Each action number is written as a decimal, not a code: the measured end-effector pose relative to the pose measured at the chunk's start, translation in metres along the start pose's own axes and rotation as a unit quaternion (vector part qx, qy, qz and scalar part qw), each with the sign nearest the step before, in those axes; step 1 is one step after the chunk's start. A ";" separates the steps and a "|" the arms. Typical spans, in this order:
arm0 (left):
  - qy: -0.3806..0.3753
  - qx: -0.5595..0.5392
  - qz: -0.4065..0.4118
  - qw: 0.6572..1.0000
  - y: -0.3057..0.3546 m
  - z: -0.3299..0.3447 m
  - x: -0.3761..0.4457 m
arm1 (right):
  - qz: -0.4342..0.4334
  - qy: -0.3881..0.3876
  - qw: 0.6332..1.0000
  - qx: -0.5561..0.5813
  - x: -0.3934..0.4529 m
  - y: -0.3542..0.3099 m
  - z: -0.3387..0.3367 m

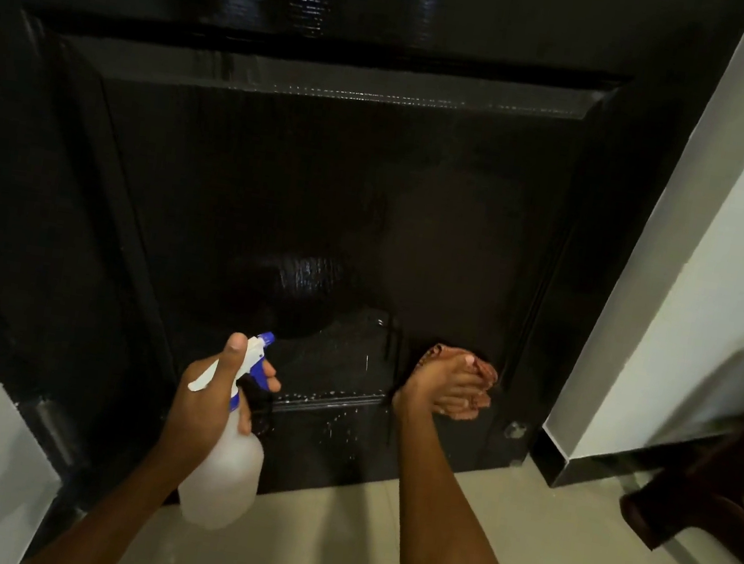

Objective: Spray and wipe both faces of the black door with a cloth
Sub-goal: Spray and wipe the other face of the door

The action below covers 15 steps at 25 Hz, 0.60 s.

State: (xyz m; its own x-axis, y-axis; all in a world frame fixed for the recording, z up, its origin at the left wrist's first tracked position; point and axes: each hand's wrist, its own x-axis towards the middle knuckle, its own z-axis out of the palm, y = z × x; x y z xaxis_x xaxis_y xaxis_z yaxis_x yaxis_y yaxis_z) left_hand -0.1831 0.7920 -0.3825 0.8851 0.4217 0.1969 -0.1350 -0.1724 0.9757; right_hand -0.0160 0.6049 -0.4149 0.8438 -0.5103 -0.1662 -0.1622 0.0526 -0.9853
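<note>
**Hands on bottle and cloth, low on door**

Left hand (213,395) wrapped round neck of spray bottle (225,467), thumb up, fingers curled at blue trigger, nozzle aimed at black door (325,189). Right hand (443,387) pressing reddish patterned cloth (483,378) flat against lower right corner of recessed panel, fingers fairly straight over cloth. Droplets and wet streaks on panel between the two hands. Beige tiled floor (322,552) below, white wall (717,263) right, dark wooden furniture (714,483) at right edge.
</note>
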 end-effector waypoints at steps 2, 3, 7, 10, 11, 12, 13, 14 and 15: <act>0.019 -0.003 -0.004 1.000 -0.002 -0.007 -0.001 | -0.029 0.002 0.999 -0.014 -0.017 -0.013 0.016; 0.029 -0.006 -0.003 1.000 -0.003 -0.009 -0.001 | -0.085 -0.011 0.996 -0.039 -0.032 -0.020 0.024; 0.045 -0.001 0.001 0.999 -0.009 -0.017 0.000 | -0.543 -0.150 0.792 -0.235 -0.076 0.000 0.054; 0.031 -0.008 -0.033 0.999 -0.013 -0.016 -0.003 | -0.675 -0.161 0.650 -0.310 -0.035 0.032 0.043; 0.024 -0.006 -0.039 0.999 -0.014 -0.014 -0.004 | -0.663 -0.156 0.657 -0.323 -0.018 0.044 0.034; 0.021 -0.003 -0.044 0.999 -0.015 -0.011 -0.006 | -0.625 -0.154 0.682 -0.346 -0.004 0.058 0.020; 0.021 0.000 -0.049 0.999 -0.016 -0.009 -0.006 | -0.550 -0.154 0.737 -0.362 0.005 0.072 0.008; 0.020 0.001 -0.054 0.998 -0.017 -0.007 -0.007 | -0.445 -0.144 0.810 -0.353 0.011 0.083 -0.002; 0.015 0.002 -0.056 0.998 -0.018 -0.006 -0.007 | -0.332 -0.109 0.883 -0.314 0.016 0.087 -0.009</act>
State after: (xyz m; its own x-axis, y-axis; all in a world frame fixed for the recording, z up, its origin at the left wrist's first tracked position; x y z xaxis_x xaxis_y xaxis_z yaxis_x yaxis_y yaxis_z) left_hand -0.1897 0.7976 -0.4009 0.8806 0.4653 0.0895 -0.0344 -0.1255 0.9915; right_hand -0.0209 0.5935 -0.5028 0.9269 -0.0699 0.3689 0.2103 -0.7172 -0.6644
